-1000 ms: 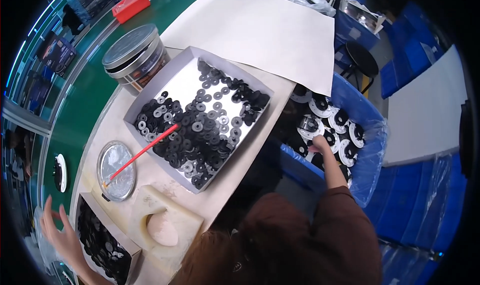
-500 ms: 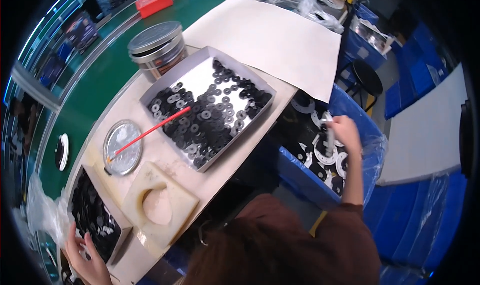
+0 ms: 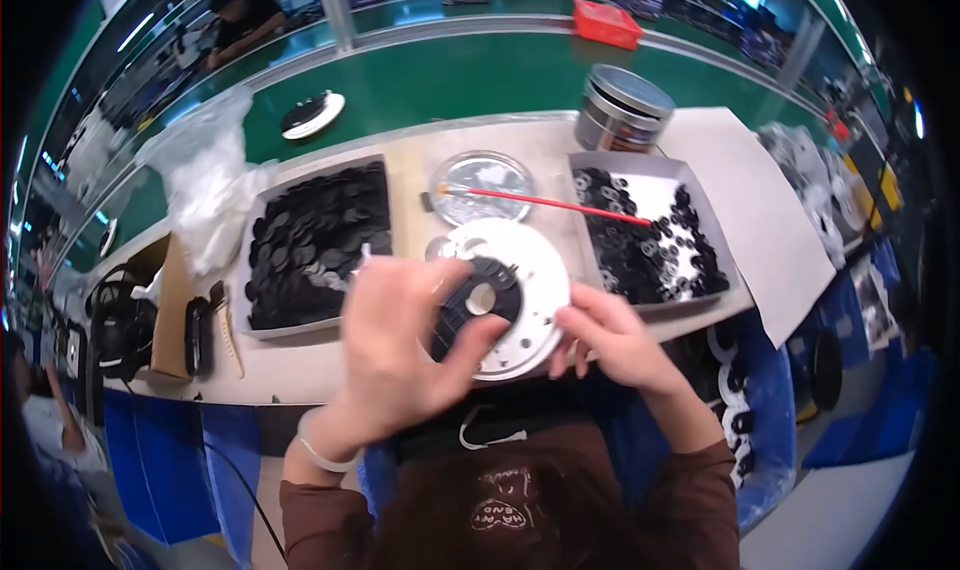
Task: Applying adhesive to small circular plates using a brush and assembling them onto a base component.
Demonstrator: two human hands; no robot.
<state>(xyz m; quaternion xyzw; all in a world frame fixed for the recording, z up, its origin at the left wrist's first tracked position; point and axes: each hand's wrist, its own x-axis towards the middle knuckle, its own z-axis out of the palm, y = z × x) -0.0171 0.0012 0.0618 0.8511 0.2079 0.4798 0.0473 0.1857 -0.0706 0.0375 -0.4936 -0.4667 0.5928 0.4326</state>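
In front of my body is a round white disc (image 3: 541, 310) with a black hub part (image 3: 492, 295) on its face. My right hand (image 3: 612, 338) grips the disc's right edge, fingers bent round the rim. Blurred by motion, my left hand (image 3: 400, 335) curls about the black part, thumb and forefinger on it; its other fingers are hard to make out. Left of it stands a tray of black round pieces (image 3: 310, 240), and to the right a box of black and grey washers (image 3: 650, 240). Most of the pale block behind the disc is hidden.
A red stick (image 3: 560, 204) reaches from a round metal lid (image 3: 483, 178) to the washer box. A metal tin (image 3: 622, 110) stands behind that box. At left are a clear plastic bag (image 3: 205, 185) and a cardboard box (image 3: 172, 310); a blue bin (image 3: 765, 420) of discs sits lower right.
My view has turned left to the table. My right hand has come from the blue bin with a disc to my front. My left hand has left the tray of black pieces for the disc.
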